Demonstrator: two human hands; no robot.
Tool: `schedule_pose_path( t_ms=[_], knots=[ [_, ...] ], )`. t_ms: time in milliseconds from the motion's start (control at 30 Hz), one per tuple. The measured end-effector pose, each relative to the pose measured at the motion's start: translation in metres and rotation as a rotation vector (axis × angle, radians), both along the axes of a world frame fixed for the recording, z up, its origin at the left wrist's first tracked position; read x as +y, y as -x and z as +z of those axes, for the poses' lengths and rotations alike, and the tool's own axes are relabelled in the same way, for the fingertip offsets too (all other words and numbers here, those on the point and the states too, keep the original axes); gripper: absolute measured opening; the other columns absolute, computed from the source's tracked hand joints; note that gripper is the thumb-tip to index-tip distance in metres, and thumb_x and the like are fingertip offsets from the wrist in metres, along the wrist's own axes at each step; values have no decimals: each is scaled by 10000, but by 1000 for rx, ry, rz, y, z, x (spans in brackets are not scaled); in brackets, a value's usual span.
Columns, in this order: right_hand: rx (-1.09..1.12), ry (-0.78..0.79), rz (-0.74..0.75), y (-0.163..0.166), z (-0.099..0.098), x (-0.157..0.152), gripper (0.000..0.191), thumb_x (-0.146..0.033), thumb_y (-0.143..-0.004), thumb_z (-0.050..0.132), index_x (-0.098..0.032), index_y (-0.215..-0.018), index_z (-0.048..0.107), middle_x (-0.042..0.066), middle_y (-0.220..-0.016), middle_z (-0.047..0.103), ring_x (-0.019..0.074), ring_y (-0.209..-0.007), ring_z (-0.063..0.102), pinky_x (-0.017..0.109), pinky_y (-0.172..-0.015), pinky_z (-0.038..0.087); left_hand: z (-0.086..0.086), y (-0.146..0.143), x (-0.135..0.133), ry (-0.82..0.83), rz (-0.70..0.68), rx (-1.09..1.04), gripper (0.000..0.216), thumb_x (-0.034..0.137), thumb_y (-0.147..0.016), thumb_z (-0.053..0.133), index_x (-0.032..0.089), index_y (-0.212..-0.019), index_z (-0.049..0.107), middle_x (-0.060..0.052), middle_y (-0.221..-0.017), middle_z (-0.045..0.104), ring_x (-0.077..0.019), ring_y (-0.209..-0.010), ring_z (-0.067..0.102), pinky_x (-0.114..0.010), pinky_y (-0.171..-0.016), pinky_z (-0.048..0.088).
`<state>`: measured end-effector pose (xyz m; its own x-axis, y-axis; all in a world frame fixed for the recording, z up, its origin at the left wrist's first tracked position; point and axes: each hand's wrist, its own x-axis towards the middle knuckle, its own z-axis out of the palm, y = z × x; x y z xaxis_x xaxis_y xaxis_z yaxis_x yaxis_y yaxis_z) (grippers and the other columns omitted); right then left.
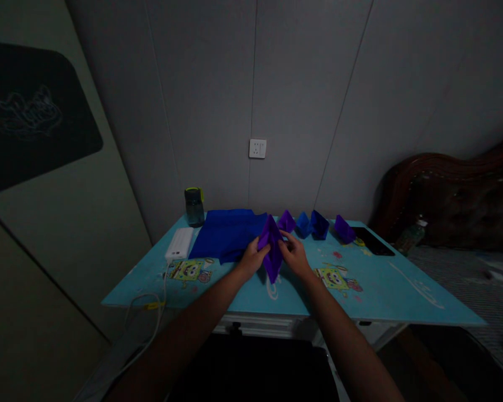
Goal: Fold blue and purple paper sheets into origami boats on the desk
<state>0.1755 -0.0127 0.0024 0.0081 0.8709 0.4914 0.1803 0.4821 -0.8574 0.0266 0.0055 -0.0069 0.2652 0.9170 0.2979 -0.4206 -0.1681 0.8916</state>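
Between my two hands is a purple folded paper boat (271, 262), raised a little above the table and tipped so that its long pointed shape stands nearly upright. My left hand (254, 258) grips its left side, thumb on the inner face. On the right side my right hand (294, 254) is closed on it too, thumb inside and fingers behind. Beyond my hands stand more folded paper boats: a purple one (286, 221), a lighter blue one (304, 225), a dark blue one (319, 225) and another purple one (344, 229).
A blue cloth or sheet (224, 231) lies left of my hands. Further left are a water bottle (194, 207) and a white power bank (180, 243) with a cable (159, 318). A dark tablet or phone (374, 241) rests at the right of the blue table (385, 296).
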Motion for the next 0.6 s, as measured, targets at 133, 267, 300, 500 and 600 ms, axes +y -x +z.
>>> schedule_pose_path(
  t_ms=[133, 267, 300, 500, 600],
  knots=[
    [-21, -16, 3, 1, 1, -2, 555, -468, -867, 545, -137, -1311, 509, -66, -573, 442, 85, -466, 331, 214, -445, 256, -2, -1, 3, 34, 6, -26, 416, 224, -750, 686, 160, -1158, 639, -84, -1082, 713, -243, -1012, 652, -381, -964, 456],
    [-48, -64, -36, 1, 6, -6, 559, -448, -894, 525, -140, -1358, 467, -92, -547, 325, 89, -468, 289, 222, -453, 219, -3, -2, 5, 87, -6, -76, 405, 225, -728, 692, 157, -1125, 646, -78, -1047, 722, -240, -984, 663, -365, -946, 464],
    [-51, -82, -49, 1, 7, -8, 552, -446, -903, 511, -138, -1359, 463, -91, -551, 320, 91, -470, 292, 225, -454, 219, -3, -2, 6, 106, -3, -91, 412, 232, -727, 692, 159, -1129, 640, -75, -1045, 722, -237, -979, 665, -361, -939, 467],
    [-256, -242, -53, -3, 6, -18, 456, -426, -911, 498, -154, -1273, 539, -64, -571, 412, 107, -490, 369, 235, -493, 299, -1, 3, 9, 162, 115, -128, 435, 303, -773, 647, 195, -1187, 566, -56, -1099, 691, -191, -948, 662, -299, -836, 501],
    [-466, -283, 26, -5, 7, -28, 440, -462, -871, 561, -172, -1202, 588, -40, -590, 524, 114, -494, 443, 238, -521, 348, -3, 5, 11, 156, 147, -100, 435, 339, -791, 620, 199, -1196, 544, -51, -1061, 691, -173, -890, 662, -291, -787, 513]
  ],
)
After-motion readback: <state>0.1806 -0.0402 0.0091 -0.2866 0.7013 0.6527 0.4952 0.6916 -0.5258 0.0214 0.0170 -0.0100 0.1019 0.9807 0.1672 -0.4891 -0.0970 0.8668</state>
